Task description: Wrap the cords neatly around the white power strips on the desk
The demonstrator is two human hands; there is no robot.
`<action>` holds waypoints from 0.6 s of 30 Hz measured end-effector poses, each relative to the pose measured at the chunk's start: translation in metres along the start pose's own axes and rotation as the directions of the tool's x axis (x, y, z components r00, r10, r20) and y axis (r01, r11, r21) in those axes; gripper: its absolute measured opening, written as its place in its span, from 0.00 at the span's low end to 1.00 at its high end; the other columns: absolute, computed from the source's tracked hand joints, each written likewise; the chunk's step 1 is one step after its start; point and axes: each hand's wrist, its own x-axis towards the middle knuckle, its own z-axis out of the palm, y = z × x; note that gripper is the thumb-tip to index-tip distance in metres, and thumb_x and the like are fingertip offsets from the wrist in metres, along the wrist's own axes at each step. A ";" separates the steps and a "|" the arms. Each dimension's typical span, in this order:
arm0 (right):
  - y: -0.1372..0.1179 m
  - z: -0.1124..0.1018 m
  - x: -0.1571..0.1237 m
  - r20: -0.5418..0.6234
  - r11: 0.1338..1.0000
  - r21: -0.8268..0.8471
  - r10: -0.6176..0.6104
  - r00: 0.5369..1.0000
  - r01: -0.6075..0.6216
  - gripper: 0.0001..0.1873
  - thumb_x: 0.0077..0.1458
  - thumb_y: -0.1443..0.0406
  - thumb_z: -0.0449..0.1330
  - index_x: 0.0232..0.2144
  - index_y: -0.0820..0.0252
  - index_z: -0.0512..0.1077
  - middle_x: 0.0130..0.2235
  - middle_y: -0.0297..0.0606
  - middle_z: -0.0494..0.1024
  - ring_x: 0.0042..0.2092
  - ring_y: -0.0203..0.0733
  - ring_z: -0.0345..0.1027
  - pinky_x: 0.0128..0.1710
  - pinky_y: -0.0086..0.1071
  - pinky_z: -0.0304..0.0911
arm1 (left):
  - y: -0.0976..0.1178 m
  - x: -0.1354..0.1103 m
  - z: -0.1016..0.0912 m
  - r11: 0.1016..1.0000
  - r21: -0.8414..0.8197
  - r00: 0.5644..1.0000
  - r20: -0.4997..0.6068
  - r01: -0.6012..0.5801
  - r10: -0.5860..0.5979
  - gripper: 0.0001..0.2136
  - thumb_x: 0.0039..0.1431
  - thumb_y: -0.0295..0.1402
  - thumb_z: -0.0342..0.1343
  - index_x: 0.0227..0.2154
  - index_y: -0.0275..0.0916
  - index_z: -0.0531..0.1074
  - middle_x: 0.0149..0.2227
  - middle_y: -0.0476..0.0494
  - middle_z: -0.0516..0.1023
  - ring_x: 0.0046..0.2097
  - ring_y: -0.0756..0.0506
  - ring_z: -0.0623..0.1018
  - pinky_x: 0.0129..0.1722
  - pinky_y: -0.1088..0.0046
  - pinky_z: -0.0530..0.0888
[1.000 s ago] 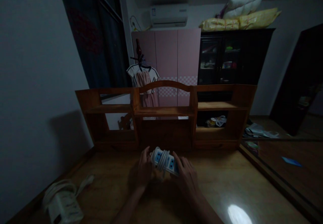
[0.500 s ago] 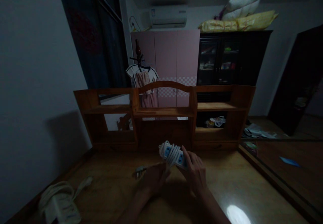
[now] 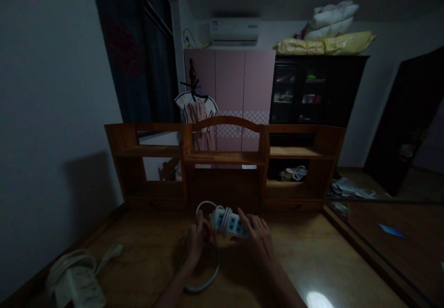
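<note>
A white power strip [image 3: 229, 221] with blue sockets is held just above the wooden desk [image 3: 312, 257], a few turns of its white cable still wound around its left end. My right hand [image 3: 258, 243] grips the strip's right end. My left hand [image 3: 196, 241] holds the cable [image 3: 203, 284] beside the strip's left end; one loop arches above that hand and a longer loop hangs down onto the desk in front of it.
A second white power strip with bundled cable [image 3: 74, 280] lies at the desk's near left corner. A wooden shelf unit [image 3: 225, 157] stands along the desk's back edge. The wall runs along the left side. A bright light reflection [image 3: 317, 299] shows on the desk at the right.
The cable has come partly off the strip: loose loops now hang free by my left hand. The strip has moved slightly left and lower, and my left hand has risen to its end.
</note>
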 end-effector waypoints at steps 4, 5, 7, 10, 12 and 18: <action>0.000 0.002 -0.002 -0.113 0.995 0.086 0.055 0.992 -0.045 0.37 0.56 0.58 0.61 0.63 0.56 0.51 0.47 0.46 0.69 0.45 0.49 0.65 0.45 0.43 0.63 | 0.006 -0.007 0.003 0.982 -0.076 0.983 -0.076 -0.170 0.164 0.29 0.59 0.53 0.39 0.50 0.34 0.64 0.36 0.39 0.77 0.34 0.43 0.78 0.30 0.68 0.74; 0.001 0.003 -0.003 -0.139 0.991 0.124 0.072 0.988 -0.055 0.36 0.56 0.58 0.61 0.63 0.57 0.51 0.48 0.47 0.69 0.46 0.50 0.65 0.45 0.43 0.63 | 0.010 -0.010 0.004 0.965 -0.012 0.953 -0.163 -0.261 0.256 0.30 0.59 0.50 0.44 0.57 0.34 0.56 0.45 0.35 0.75 0.42 0.41 0.78 0.38 0.64 0.75; 0.002 0.004 -0.006 -0.182 0.974 0.222 0.097 0.979 -0.055 0.36 0.56 0.58 0.60 0.62 0.59 0.51 0.49 0.48 0.68 0.47 0.50 0.65 0.44 0.43 0.64 | 0.017 -0.015 0.007 0.880 0.194 0.843 -0.260 -0.433 0.471 0.35 0.58 0.43 0.50 0.63 0.37 0.43 0.60 0.31 0.60 0.58 0.38 0.66 0.53 0.58 0.67; 0.004 0.004 -0.008 -0.191 0.934 0.357 0.098 0.977 -0.024 0.36 0.55 0.60 0.60 0.62 0.60 0.50 0.51 0.49 0.66 0.49 0.50 0.64 0.45 0.42 0.65 | 0.022 -0.021 0.013 0.635 0.493 0.692 -0.087 -0.595 0.716 0.32 0.57 0.32 0.50 0.63 0.42 0.46 0.67 0.36 0.42 0.66 0.36 0.48 0.62 0.49 0.52; 0.004 0.002 -0.009 -0.189 0.923 0.384 0.079 0.979 -0.001 0.37 0.54 0.61 0.60 0.61 0.60 0.50 0.52 0.50 0.66 0.50 0.51 0.65 0.45 0.41 0.65 | 0.020 -0.022 0.020 0.464 0.579 0.613 0.080 -0.671 0.786 0.30 0.55 0.31 0.51 0.61 0.44 0.52 0.67 0.38 0.42 0.66 0.34 0.47 0.61 0.45 0.49; 0.000 -0.001 -0.008 -0.176 0.941 0.338 0.043 0.983 0.019 0.35 0.53 0.63 0.60 0.60 0.60 0.52 0.51 0.49 0.68 0.48 0.50 0.67 0.43 0.39 0.67 | 0.011 -0.013 0.025 0.277 0.556 0.493 0.285 -0.783 0.822 0.29 0.56 0.26 0.46 0.61 0.48 0.53 0.61 0.44 0.61 0.63 0.39 0.58 0.62 0.51 0.55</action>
